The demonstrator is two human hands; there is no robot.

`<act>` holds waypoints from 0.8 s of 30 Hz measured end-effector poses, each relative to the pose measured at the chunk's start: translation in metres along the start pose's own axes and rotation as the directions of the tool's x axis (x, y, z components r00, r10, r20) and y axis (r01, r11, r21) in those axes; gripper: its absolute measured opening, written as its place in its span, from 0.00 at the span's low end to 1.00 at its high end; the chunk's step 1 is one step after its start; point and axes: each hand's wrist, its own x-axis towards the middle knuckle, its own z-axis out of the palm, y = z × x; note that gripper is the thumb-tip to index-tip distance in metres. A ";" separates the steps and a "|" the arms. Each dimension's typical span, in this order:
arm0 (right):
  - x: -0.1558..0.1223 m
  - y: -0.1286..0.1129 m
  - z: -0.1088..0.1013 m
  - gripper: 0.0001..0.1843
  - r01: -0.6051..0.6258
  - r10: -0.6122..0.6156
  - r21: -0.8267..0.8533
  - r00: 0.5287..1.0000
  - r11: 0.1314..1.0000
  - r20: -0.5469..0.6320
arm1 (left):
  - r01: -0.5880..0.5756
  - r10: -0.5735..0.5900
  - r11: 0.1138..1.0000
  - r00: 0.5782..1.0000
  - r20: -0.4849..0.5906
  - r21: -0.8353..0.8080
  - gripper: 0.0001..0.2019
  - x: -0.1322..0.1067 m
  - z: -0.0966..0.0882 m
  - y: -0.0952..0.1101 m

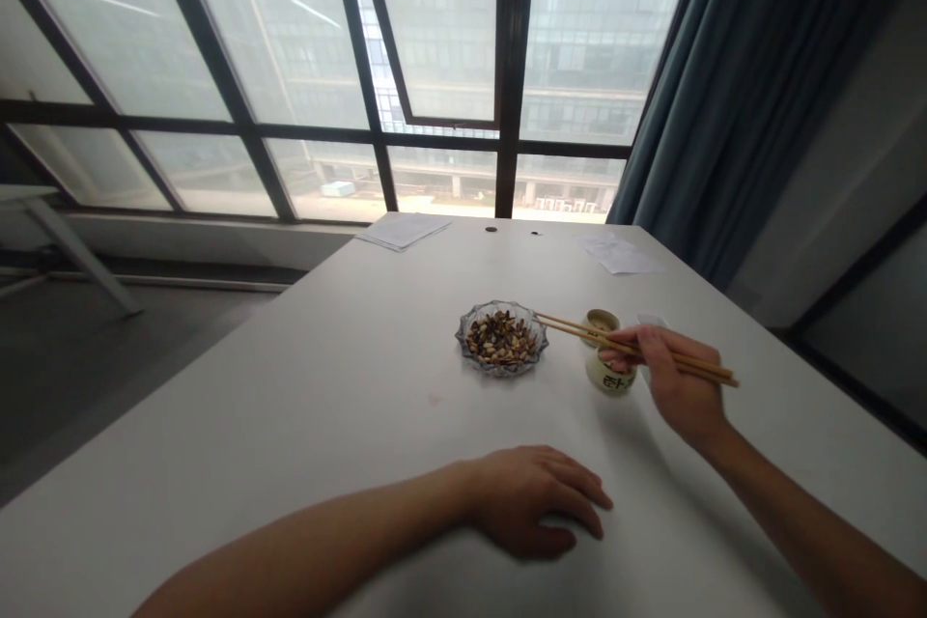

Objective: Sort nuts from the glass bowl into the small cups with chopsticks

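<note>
My right hand [673, 372] is closed around a pair of wooden chopsticks [565, 325], whose tips reach left to the right rim of a scalloped glass bowl [464, 348]. Mixed seeds or nuts [503, 338] fill that bowl; their exact kinds are too small to tell. Below the chopsticks stands a small pale cup with dark characters [608, 379], partly covered by my fingers. Just behind it is another small round cup [603, 319]. Resting on the table in front of me, my left hand [540, 502] lies palm down, fingers stretched, holding nothing.
The white table [348, 386] runs toward the windows. Papers lie at its far left [406, 230] and a paper sheet [621, 254] at far right. A small dark disc [491, 229] sits near the far edge. A blue curtain [695, 87] hangs at right.
</note>
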 end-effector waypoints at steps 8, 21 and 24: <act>0.034 0.028 0.050 0.21 0.095 -0.084 -0.095 0.990 0.991 0.117 | -0.018 0.018 1.000 1.000 0.003 -0.010 0.18 -0.002 0.002 -0.002; 0.051 0.050 0.100 0.23 -0.020 0.044 -0.129 0.982 0.991 0.186 | -0.026 0.026 1.000 0.999 0.036 -0.001 0.19 -0.002 0.002 -0.003; 0.053 0.055 0.102 0.23 -0.016 0.045 -0.145 0.979 0.989 0.199 | 0.007 -0.006 1.000 0.999 0.049 -0.011 0.19 -0.002 0.002 -0.004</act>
